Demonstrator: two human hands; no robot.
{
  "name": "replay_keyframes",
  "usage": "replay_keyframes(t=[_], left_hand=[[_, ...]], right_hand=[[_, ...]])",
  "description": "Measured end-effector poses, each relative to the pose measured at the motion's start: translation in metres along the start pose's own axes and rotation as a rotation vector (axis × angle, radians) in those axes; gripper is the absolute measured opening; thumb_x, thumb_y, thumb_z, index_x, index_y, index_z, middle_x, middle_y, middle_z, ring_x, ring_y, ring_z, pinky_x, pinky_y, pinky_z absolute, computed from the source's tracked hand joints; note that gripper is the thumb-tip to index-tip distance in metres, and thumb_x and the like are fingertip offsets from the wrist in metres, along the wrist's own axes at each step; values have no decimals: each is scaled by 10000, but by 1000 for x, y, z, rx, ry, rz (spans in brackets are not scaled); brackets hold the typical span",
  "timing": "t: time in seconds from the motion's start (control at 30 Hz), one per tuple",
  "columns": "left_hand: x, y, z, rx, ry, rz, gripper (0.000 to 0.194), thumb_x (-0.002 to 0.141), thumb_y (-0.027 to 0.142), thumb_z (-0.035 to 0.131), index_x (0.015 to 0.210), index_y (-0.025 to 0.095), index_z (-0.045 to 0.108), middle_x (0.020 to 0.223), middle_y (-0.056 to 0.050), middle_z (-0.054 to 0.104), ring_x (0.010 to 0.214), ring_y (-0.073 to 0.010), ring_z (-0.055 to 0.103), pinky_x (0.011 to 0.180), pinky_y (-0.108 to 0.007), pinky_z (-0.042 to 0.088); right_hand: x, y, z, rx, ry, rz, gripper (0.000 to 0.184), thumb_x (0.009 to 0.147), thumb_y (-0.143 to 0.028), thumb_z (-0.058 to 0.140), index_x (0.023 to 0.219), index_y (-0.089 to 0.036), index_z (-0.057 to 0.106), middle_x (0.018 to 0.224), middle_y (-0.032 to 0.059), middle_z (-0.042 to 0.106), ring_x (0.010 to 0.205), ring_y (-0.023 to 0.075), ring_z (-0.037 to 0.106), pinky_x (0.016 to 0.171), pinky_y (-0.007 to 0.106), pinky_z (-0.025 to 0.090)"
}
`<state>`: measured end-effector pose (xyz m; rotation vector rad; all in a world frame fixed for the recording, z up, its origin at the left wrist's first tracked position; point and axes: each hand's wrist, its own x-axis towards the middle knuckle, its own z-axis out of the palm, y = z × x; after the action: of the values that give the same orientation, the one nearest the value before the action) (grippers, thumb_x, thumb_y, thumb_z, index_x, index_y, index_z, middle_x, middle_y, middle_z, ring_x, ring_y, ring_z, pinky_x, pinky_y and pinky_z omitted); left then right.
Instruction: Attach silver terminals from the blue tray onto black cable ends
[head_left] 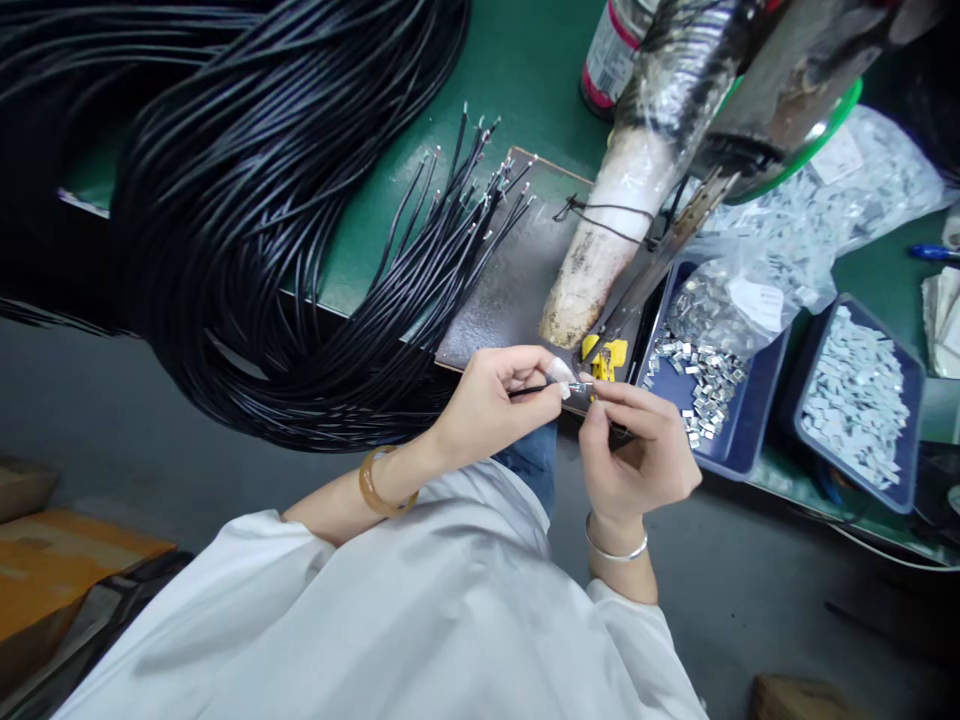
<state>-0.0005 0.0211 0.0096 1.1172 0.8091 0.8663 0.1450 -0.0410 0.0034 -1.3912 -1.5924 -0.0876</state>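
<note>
My left hand [499, 405] is closed in a pinch on a black cable [528, 390], near its end; white tape wraps one fingertip. Close to it, my right hand [639, 450] pinches a small shiny metal piece [582, 387] at the cable's tip. Whether that piece sits around the cable or only touches it, I cannot tell. Just beyond the fingers is a yellow fixture [604, 358], under a metal arm [652, 268]. To the left, a large bundle of black cables [247, 200] lies with its stripped ends on a dark metal plate [495, 290].
A blue tray [739, 460] holds small metal pieces and a plastic bag. Another tray [909, 480] contains pale small parts. A wrapped tube [600, 230] slants over the plate. Behind stand a jar [611, 60] and a large bag of parts [877, 190]. Cardboard boxes [75, 560] are at lower left.
</note>
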Motion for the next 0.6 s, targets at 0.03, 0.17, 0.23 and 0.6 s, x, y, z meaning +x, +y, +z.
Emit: replay_keyframes(t=[0.03, 0.17, 0.23, 0.6], left_hand=[[-1, 1, -1, -17, -11, -17, 33, 736, 140, 704, 753, 124, 682, 548, 58, 456, 506, -50, 345, 469, -180, 289], [-7, 2, -3, -22, -73, -53, 59, 742, 163, 698, 724, 116, 667, 594, 22, 539, 557, -71, 445, 534, -198, 375], [-9, 2, -3, 0, -77, -44, 60, 743, 164, 692, 722, 115, 665, 618, 11, 555, 586, -81, 480, 567, -208, 399], [-6, 3, -1, -15, -27, 0, 64, 760, 149, 664, 700, 132, 646, 515, 79, 366, 477, -45, 269, 446, -198, 213]], right_hand=[[1, -1, -1, 62, -20, 81, 135, 849, -112, 703, 897, -220, 640, 884, 4, 762, 796, 147, 748, 685, 260, 625], [6, -9, -9, 167, -79, 208, 110, 869, -112, 680, 894, -213, 642, 838, 0, 750, 747, 148, 745, 618, 255, 615], [7, -13, -12, 106, -92, 94, 149, 850, -83, 696, 903, -214, 650, 884, 5, 771, 789, 151, 758, 671, 263, 623], [2, -5, -1, 20, -52, 40, 149, 845, -92, 717, 915, -212, 665, 950, 23, 772, 890, 155, 748, 800, 296, 619]])
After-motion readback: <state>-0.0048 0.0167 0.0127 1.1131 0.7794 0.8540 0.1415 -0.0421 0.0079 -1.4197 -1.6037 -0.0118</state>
